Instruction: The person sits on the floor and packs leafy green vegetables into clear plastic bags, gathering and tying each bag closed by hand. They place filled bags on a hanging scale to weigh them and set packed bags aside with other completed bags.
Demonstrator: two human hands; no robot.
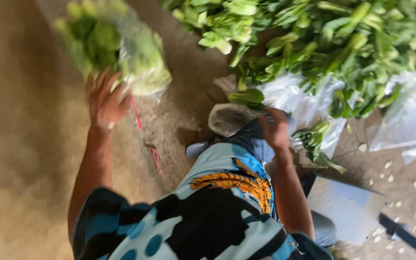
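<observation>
Left hand [104, 101], upper left of frame: fingers spread wide open, palm up against the underside of a clear plastic bag of leafy greens [116, 45]. Bag is motion-blurred, sits right at the fingertips; can't tell if it's touching or just clear of the hand. No closed grasp on it.

Right hand [275, 129], centre-right: hovers low over a loose bunch of greens [316, 142] lying on an empty plastic bag [304, 103]. Blurred, fingers look partly curled, can't tell if it holds anything.

Top right: big pile of loose leafy greens [323, 33] on the dirt floor [20, 144]. Another clear plastic sheet [408, 115] at right edge. Thin red strip [156, 160] on the ground centre-left, below the bag. Pale scraps [400, 178] scattered lower right. Person's blue patterned clothing [217, 212] fills bottom centre.
</observation>
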